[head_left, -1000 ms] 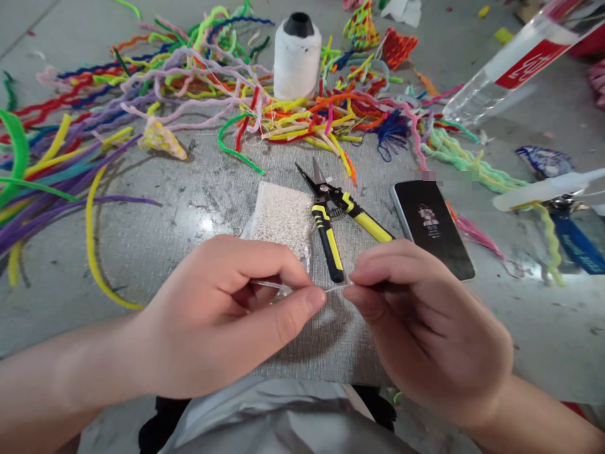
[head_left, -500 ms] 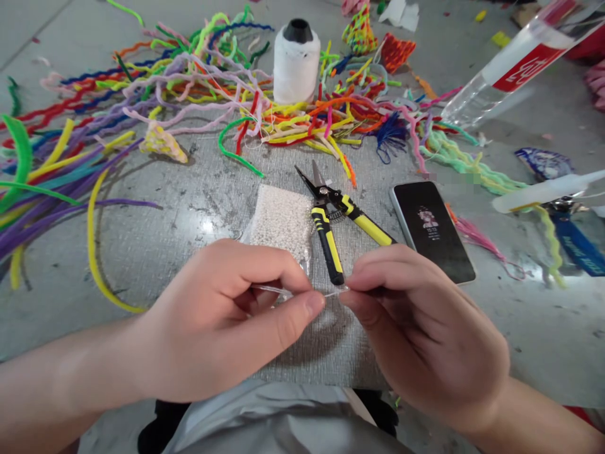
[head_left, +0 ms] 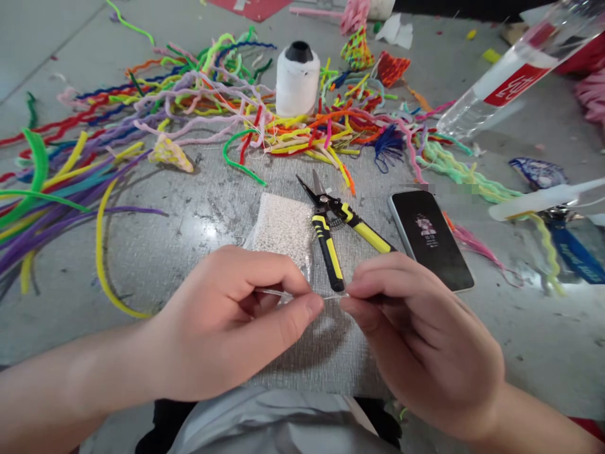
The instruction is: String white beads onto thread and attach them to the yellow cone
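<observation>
A thin, pale thread (head_left: pixel 332 297) runs between my two hands above the table's near edge. My left hand (head_left: pixel 236 321) is closed, thumb and forefinger pinching it, and part of the thread shows behind the thumb. My right hand (head_left: pixel 425 340) pinches the other end between thumb and fingertips; whether a small bead sits there I cannot make out. Just beyond my left hand lies a clear bag of small white beads (head_left: pixel 283 230). Beside the bag, snips with black and yellow handles (head_left: pixel 328 243) lie with blades apart, one handle reaching close to my right fingertips.
A phone (head_left: pixel 430 236) lies right of the snips. Behind stand a white thread spool (head_left: pixel 297 82) and a tilted clear bottle (head_left: pixel 501 79). Colourful pipe cleaners (head_left: pixel 189 94) spread across the back and left. A white glue-gun-like nozzle (head_left: pixel 534 200) and blue strap (head_left: pixel 576 246) lie at right.
The view has tilted up slightly, so things on the table sit lower in the picture. Both hands keep their pinch on the thread, with barely any movement between them.
</observation>
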`<act>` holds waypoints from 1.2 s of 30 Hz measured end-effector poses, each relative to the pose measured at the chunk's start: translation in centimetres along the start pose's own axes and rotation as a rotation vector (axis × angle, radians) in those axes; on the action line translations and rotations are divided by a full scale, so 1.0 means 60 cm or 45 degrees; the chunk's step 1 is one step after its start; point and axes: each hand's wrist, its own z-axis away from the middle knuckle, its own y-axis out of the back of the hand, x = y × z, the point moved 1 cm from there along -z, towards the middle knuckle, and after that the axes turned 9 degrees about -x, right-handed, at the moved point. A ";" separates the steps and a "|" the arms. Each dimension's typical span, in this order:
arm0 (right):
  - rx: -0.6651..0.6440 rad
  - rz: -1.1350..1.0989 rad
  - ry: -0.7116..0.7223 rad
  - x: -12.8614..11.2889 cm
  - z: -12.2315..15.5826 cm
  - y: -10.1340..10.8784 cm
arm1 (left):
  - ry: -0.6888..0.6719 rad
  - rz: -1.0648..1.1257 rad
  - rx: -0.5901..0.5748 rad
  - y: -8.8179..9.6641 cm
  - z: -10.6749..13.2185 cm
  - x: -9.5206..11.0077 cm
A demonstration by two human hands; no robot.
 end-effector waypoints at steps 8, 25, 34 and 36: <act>0.035 0.016 -0.015 -0.001 0.001 0.000 | -0.021 0.073 -0.072 0.001 -0.003 -0.011; 0.022 0.046 -0.003 0.001 0.000 0.000 | -0.050 0.005 -0.027 -0.003 0.003 -0.005; -0.001 0.043 0.015 0.004 0.001 0.002 | -0.057 -0.056 -0.020 0.001 0.002 0.000; 0.004 0.045 0.005 0.003 0.001 0.002 | -0.055 -0.055 -0.027 0.001 0.002 0.001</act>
